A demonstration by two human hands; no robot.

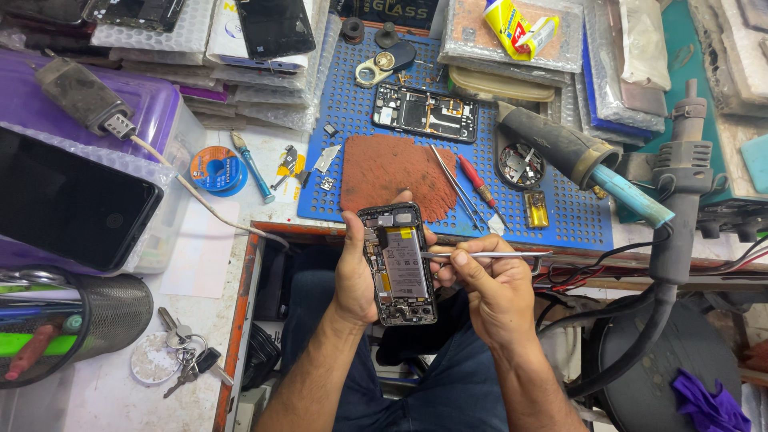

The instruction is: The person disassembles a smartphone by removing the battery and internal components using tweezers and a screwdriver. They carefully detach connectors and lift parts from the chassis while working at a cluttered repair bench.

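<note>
Presently: right hand [496,292] pinches metal tweezers [488,255], tips over the battery of an opened phone [398,264]. Left hand [358,276] clasps the phone's left edge, fingers curled behind, held above the lap just off the workbench's front edge [560,240]. Risk, judged: a slipped tip could pierce the battery or scrape exposed parts; a loose clasp could drop the phone.
</note>
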